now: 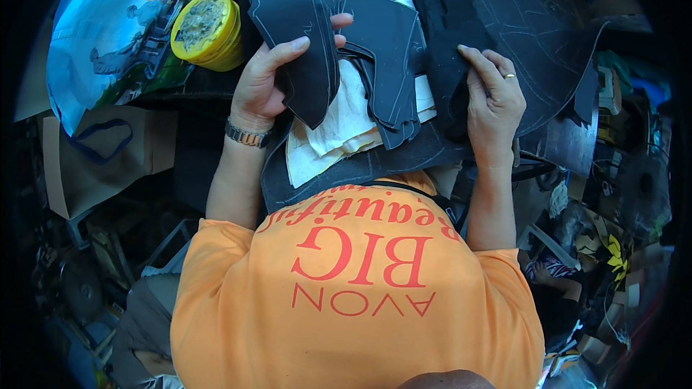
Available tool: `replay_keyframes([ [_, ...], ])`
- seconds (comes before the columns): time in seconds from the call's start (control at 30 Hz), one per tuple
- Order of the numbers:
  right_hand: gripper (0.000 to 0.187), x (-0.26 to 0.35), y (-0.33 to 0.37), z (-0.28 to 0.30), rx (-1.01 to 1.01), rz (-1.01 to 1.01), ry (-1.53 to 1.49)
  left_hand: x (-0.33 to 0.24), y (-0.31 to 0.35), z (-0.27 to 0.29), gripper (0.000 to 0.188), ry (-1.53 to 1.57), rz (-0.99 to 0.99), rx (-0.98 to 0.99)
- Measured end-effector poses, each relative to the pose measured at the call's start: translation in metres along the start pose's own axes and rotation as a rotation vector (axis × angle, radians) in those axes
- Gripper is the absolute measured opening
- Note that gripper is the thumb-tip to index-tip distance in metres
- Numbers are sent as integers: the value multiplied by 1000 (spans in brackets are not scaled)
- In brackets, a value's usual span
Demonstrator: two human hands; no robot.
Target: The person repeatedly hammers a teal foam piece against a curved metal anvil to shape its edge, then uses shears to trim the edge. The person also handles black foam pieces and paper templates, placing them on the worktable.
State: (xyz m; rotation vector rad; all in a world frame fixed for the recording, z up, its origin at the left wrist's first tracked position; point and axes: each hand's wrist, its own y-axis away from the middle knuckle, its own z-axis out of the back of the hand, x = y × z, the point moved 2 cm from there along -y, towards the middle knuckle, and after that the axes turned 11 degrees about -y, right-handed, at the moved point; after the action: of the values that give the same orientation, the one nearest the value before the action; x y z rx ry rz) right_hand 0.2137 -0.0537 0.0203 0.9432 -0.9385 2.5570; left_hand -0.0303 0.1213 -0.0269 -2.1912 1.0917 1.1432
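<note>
My left hand, with a metal-band watch on its wrist, is closed around a stack of flat black cut pieces that look like leather. Pale lines are drawn along their edges. My right hand, wearing a ring, pinches the right edge of a soft black cloth between thumb and fingers. Between my hands lie more black cut pieces, also outlined in pale lines. Beneath them are white sheets, partly hidden. Everything rests on a large black sheet with pale drawn outlines.
At the upper left stands a yellow tub with crusted grey-white contents, beside a printed blue plastic bag. Below that is an open cardboard box. Clutter fills the right side, with a yellow artificial flower and another person's arm.
</note>
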Motion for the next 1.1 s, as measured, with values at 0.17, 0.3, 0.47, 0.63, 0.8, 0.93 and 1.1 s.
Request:
replay_keyframes([
  [0.17, 40, 26, -2, -20, 160, 310, -4, 11, -6, 6, 55, -4, 50, -80],
  [0.3, 58, 48, 4, -48, 390, 364, -237, 15, -9, 11, 60, 123, 92, -63],
  [0.47, 47, 50, 4, -43, 386, 299, -305, 15, -7, 15, 61, 69, 63, -41],
  [0.63, 32, 18, -10, -4, 145, 24, -210, 17, -7, 13, 59, -14, 35, -65],
  [0.8, 29, -1, -8, 12, 128, -130, -26, 17, -7, 11, 60, -60, 21, -62],
  [0.93, 29, 4, -5, 7, 160, -68, 36, 17, -7, 8, 61, -160, 2, -107],
  [1.1, 31, 24, 4, -16, 259, 106, -105, 16, -7, 8, 60, -111, 11, -99],
])
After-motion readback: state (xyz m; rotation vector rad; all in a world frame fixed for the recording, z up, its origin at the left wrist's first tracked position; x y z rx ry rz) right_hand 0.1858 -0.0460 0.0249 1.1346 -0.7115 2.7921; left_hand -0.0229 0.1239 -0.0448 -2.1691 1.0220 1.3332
